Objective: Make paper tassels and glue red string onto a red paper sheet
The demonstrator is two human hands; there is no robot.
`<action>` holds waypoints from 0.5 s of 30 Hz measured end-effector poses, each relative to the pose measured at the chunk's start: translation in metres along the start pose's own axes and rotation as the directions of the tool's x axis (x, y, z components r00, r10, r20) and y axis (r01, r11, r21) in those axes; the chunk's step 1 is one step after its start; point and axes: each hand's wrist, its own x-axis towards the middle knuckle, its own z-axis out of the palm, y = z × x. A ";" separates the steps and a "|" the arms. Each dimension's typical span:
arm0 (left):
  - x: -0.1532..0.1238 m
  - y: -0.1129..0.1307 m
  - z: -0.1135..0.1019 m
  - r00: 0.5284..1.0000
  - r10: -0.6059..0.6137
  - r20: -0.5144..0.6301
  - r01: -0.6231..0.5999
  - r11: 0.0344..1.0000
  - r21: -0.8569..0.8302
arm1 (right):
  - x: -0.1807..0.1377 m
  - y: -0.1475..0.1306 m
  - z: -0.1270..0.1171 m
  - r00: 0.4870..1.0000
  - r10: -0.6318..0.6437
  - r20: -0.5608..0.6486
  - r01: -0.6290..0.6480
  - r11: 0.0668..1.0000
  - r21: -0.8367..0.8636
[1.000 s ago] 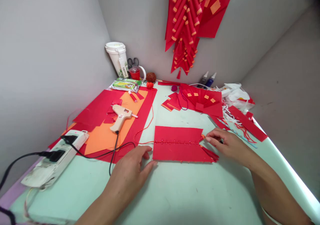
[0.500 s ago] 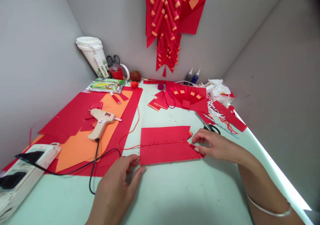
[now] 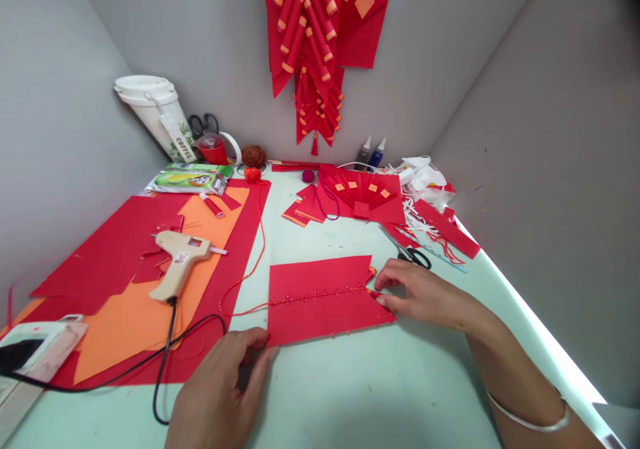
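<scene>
A red paper banner (image 3: 310, 316) with a notched right end lies on the table, a red cord (image 3: 250, 310) running along its middle over shiny clear dots. Small red paper rolls (image 3: 371, 274) with orange ends peek out from under the notch. My left hand (image 3: 225, 379) has its thumb and index finger closed around the banner's near left corner. At the notched end, my right hand (image 3: 425, 296) pinches the banner's edge beside a roll tip. Its fingertips partly cover that spot.
On the left, a glue gun (image 3: 180, 262) rests on orange paper (image 3: 120, 329), its black cable looping towards a power strip (image 3: 37, 356). Scissors (image 3: 407, 252) lie behind my right hand. A red ball of cord (image 3: 253, 174) and a white lidded cup (image 3: 155, 112) stand farther back.
The whole view has shifted, so most things sit farther left. The banner is slightly more tilted, its left end nearer to me. Both hands stay at the banner's two ends.
</scene>
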 end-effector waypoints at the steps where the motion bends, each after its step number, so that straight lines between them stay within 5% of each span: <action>1: 0.000 -0.001 0.000 1.000 0.004 0.001 -0.004 1.000 0.006 | 0.000 -0.001 0.000 1.000 -0.004 0.000 0.004 1.000 -0.001; 15: 0.000 -0.010 0.003 0.995 0.096 0.003 -0.096 0.993 0.075 | 0.001 -0.001 0.000 0.992 -0.006 -0.123 0.001 0.999 -0.044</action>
